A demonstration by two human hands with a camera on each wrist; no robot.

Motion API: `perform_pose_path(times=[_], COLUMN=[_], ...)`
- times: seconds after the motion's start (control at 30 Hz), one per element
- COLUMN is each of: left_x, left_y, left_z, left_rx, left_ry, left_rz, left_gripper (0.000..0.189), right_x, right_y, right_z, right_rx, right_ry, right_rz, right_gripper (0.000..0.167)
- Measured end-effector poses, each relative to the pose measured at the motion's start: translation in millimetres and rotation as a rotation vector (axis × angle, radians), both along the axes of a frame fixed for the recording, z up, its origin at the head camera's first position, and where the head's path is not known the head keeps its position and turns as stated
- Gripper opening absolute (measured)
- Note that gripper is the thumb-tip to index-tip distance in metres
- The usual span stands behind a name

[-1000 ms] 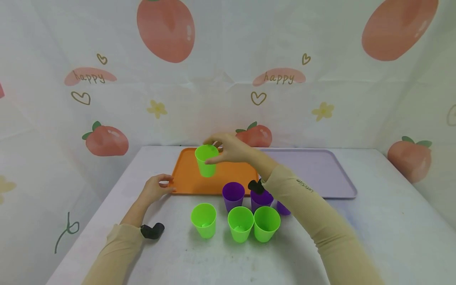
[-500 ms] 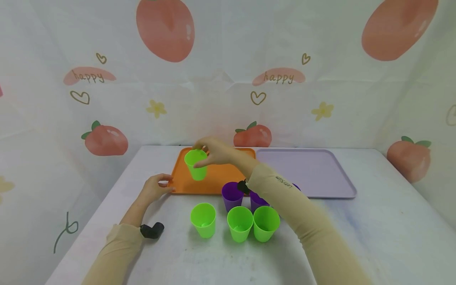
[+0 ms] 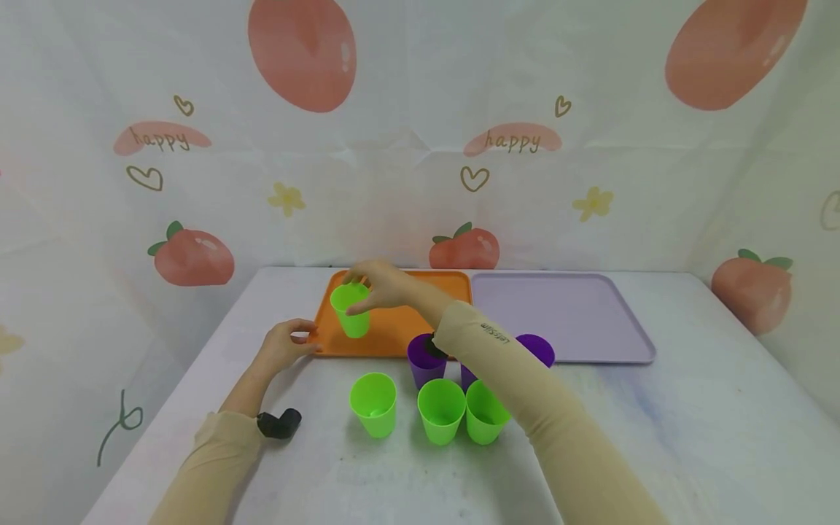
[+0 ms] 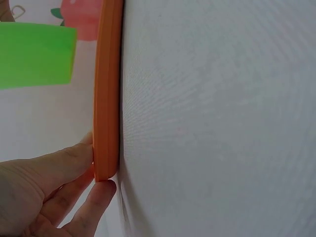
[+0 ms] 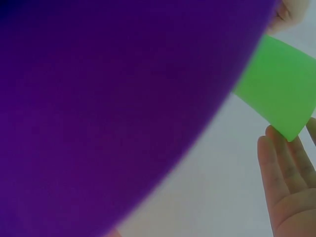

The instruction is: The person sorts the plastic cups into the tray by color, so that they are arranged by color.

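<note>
My right hand [image 3: 383,283] grips a light green plastic cup [image 3: 354,313] near its rim, thumb in front and fingers behind. The cup is upright over the left part of the orange tray [image 3: 400,328]. In the right wrist view the fingertips meet the green cup [image 5: 281,86] at its edge, and a purple cup [image 5: 108,108] fills most of the picture. My left hand [image 3: 285,345] holds the orange tray at its near left corner. Up close in the left wrist view, its thumb and fingers lie around the tray's end [image 4: 106,163].
Three green cups [image 3: 374,405] stand on the table in front. Behind them are purple cups [image 3: 428,368], partly covered by the right sleeve [image 3: 512,372]. A pale lilac tray [image 3: 551,313] lies to the right of the orange one. A printed cloth [image 3: 394,109] hangs behind.
My right hand has carried the green cup leftward and lower over the orange tray. Its sleeve moved left as well, showing more of the right-hand purple cup. The left hand has stayed put.
</note>
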State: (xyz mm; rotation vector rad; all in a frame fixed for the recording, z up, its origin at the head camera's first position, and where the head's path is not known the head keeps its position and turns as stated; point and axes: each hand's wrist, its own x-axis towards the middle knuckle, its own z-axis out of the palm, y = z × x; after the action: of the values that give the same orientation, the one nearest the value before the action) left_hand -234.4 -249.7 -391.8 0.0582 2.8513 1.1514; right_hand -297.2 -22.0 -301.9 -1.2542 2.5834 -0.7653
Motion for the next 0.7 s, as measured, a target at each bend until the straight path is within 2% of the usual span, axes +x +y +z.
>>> perform_pose_path(times=[0.4, 0.7], left_x=[0.4, 0.9], left_y=[0.2, 0.2], left_z=[0.4, 0.9], left_rx=[0.001, -0.016], left_ry=[-0.007, 0.001], left_rz=[-0.007, -0.006], left_gripper=[0.045, 0.045], right_x=[0.3, 1.1], right_y=[-14.4, -19.6], right_z=[-10.6, -15.9], right_rx=[0.074, 0.138], right_ry=[-0.026, -0.052], right_rz=[0.055, 0.042], right_gripper=[0.047, 0.050])
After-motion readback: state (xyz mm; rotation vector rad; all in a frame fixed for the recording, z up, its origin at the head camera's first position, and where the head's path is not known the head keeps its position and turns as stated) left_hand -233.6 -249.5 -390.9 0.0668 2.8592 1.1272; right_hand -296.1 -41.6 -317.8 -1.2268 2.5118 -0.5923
